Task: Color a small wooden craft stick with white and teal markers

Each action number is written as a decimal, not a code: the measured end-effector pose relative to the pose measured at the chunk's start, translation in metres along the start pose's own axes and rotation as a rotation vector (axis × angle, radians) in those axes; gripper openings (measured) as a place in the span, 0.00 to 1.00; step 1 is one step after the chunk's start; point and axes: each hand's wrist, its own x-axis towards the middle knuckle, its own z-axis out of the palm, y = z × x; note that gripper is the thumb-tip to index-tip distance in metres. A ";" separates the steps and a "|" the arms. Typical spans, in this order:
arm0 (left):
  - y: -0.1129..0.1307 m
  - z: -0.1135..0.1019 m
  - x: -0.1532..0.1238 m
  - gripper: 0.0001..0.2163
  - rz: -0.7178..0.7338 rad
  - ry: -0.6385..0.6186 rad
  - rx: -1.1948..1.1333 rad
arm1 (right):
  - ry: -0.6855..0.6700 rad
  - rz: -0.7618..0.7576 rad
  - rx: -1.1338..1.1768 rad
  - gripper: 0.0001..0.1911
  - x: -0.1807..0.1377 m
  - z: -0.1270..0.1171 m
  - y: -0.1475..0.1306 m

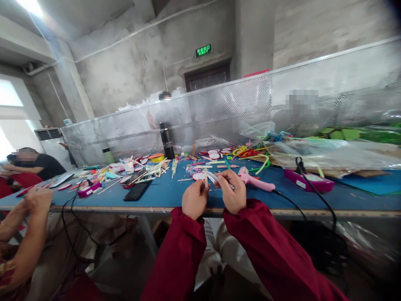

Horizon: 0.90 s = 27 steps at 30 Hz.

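Note:
My left hand point(194, 200) is closed, holding a short, pale flat wooden stick point(206, 179) upright between thumb and fingers. Beside it my right hand point(233, 194) pinches a slim grey-and-teal pen-like tool point(227, 164); its exact kind is unclear. The two hands are close together above the table's front edge. Just right of my right hand lies a pink glue gun point(258, 182) with a black cord. Behind my hands are white round pieces with red rims point(214, 155) and a pink pen-shaped stick point(228, 167).
A black phone point(138, 190) lies left on the blue table point(171, 196), near wooden sticks point(159, 169). Behind stands a black thermos point(167, 141). At right are a purple box point(308, 180) with a cable and plastic bags point(338, 154). A co-worker's hands point(39, 198) are at left.

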 end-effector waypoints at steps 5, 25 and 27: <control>0.001 0.000 0.000 0.05 -0.006 0.001 0.021 | 0.018 -0.006 -0.005 0.07 0.000 0.001 0.002; 0.000 0.001 -0.001 0.05 -0.008 0.004 -0.007 | 0.016 -0.001 -0.013 0.07 0.000 0.000 0.001; 0.000 0.001 -0.001 0.05 -0.007 0.006 -0.006 | 0.023 0.001 -0.016 0.07 0.000 0.000 0.001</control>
